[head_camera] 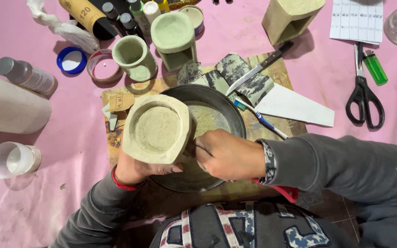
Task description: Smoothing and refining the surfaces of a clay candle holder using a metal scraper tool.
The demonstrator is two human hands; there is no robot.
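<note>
A pink cloth (327, 69) covers the work surface, and on it lies a wooden board (279, 73) bearing a round dark metal pan (217, 98) dusted with pale powder. Above the pan's left side the left hand (136, 170) holds up a chunky octagonal carved stone vessel (157, 128), its shallow round hollow facing the camera; the fingers are wrapped around its underside, thumb along the lower edge. The right hand (226, 154) is closed into a loose fist pressed against the vessel's right side, over the pan; whether it grips anything cannot be told. Beyond the board stand two similar greenish stone pieces, a cup (134, 57) and a hollowed block (174, 39). Black scissors (364, 94) lie well to the right, a knife (260, 66) rests across scraps of sandpaper (249, 80), and a blue-handled toothbrush (260, 119) lies just beside the pan's rim.
</note>
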